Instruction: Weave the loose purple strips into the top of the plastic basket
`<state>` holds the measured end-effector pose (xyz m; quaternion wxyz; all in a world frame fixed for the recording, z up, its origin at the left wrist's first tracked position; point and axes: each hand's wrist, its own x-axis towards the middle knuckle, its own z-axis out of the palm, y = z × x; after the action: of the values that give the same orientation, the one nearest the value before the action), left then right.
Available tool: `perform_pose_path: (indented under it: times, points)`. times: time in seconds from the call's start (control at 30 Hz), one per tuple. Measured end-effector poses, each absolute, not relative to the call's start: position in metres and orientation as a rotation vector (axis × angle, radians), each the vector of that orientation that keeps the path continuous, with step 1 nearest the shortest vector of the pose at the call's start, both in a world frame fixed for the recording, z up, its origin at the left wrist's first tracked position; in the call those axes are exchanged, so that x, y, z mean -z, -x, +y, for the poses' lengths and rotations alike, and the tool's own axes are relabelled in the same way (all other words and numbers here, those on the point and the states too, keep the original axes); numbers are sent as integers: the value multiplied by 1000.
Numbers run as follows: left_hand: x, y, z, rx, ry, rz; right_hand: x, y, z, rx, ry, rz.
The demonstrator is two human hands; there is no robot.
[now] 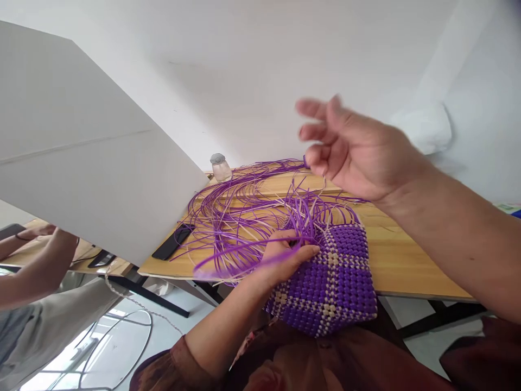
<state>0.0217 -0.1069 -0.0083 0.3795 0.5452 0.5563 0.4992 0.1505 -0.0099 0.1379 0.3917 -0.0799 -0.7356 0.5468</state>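
Observation:
A purple and cream woven basket (331,271) rests against my lap at the table's front edge. My left hand (285,255) grips its upper rim, the thumb lying on the woven side. A loop of purple strip (236,258), partly smeared by motion, passes over that hand. Many loose purple and cream plastic strips (232,212) rise from the rim and trail leftward across the table. Raised above the basket is my right hand (350,146), its slightly blurred fingers loosely bent and apart. I see nothing held in it.
On the wooden table (407,260), a glass jar with a grey lid (220,167) stands near the wall and a black phone (173,241) lies at the left. A white partition (89,136) rises on the left. Beyond it, another person's arm (44,266) shows.

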Motion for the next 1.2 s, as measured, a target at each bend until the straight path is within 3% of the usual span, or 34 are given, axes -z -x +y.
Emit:
perform_pose_path:
  times: [0.17, 0.27, 0.53, 0.7, 0.77, 0.97, 1.2]
  points:
    - [11, -18, -106, -1305, -1395, 1342, -102, -153, -7, -746, 480, -2907]
    - [12, -19, -105, -1325, -1407, 1318, -93, -157, -14, -553, 460, -2997]
    - [17, -18, -101, -1331, -1412, 1335, -91, -163, -26, -567, 137, -3010]
    - [11, -20, -103, -1342, -1371, 1449, -111, -148, -36, -1181, 65, -2542]
    - [9, -19, -105, -1253, -1351, 1462, -117, -144, -30, -1279, 132, -2418]
    - [15, -14, -104, -1171, -1297, 1432, -94, -149, -7, -481, 592, -3002]
    - [20, -17, -99, -1315, -1288, 1221, -91, -144, -16, -352, 236, -3084]
